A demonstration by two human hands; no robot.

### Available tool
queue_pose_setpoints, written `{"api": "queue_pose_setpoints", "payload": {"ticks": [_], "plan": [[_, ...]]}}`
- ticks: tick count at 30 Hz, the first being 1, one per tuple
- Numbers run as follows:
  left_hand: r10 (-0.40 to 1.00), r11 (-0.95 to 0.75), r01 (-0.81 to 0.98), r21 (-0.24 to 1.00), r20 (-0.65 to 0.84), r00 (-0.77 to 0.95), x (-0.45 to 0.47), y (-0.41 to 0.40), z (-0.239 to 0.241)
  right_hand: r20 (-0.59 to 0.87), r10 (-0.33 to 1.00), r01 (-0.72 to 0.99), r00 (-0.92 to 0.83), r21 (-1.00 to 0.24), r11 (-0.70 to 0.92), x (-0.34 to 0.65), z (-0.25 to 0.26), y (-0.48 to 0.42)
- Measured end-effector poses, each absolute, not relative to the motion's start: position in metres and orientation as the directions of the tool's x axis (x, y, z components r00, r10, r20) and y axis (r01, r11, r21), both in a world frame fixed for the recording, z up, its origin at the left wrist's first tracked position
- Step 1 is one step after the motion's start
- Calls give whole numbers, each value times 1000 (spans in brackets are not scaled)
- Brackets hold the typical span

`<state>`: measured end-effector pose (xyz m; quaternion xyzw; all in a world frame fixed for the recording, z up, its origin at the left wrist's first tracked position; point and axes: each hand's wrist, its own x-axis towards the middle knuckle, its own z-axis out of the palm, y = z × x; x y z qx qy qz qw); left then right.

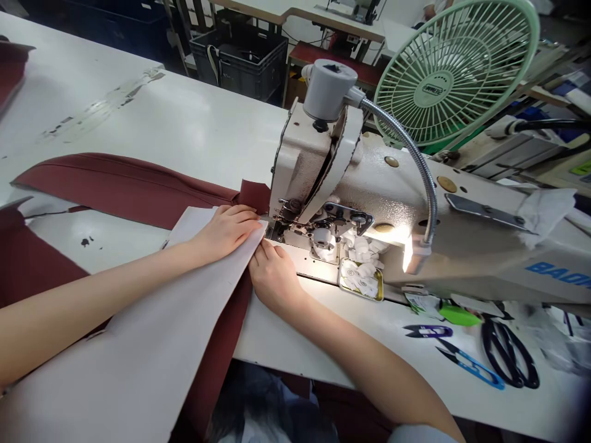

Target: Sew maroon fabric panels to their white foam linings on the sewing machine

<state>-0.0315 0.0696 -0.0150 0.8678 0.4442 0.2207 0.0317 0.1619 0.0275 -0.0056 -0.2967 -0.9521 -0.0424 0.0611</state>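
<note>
A long white panel (152, 344), perhaps the backing of the maroon material, slants from the lower left up to the sewing machine (318, 178). My left hand (226, 231) lies flat on its far end, fingers stretched toward the needle area. Just right of it, my right hand (274, 274) has curled fingers pinching the panel's right edge close to the presser foot. Maroon fabric (115, 184) spreads behind the panel, and more shows beneath its right edge. The needle itself is hidden by the machine head.
Right of the machine bed sit a small tray (362, 280) of white labels, purple thread snips (429, 331), blue snips (475, 367) and black-handled scissors (510, 354). A lit lamp (418, 253) bends over the bed. Behind stand a green fan (434, 89) and a grey crate (240, 67).
</note>
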Motion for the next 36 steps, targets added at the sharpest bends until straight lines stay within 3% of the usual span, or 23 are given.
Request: {"api": "queue_pose_setpoints", "payload": {"ticks": [16, 36], "plan": [[776, -627, 723, 290, 305, 552, 2, 69, -11, 69, 612, 614, -788, 27, 789, 192, 1, 15], [775, -629, 725, 281, 287, 562, 1, 68, -11, 116, 574, 581, -810, 30, 814, 191, -3, 0]]}}
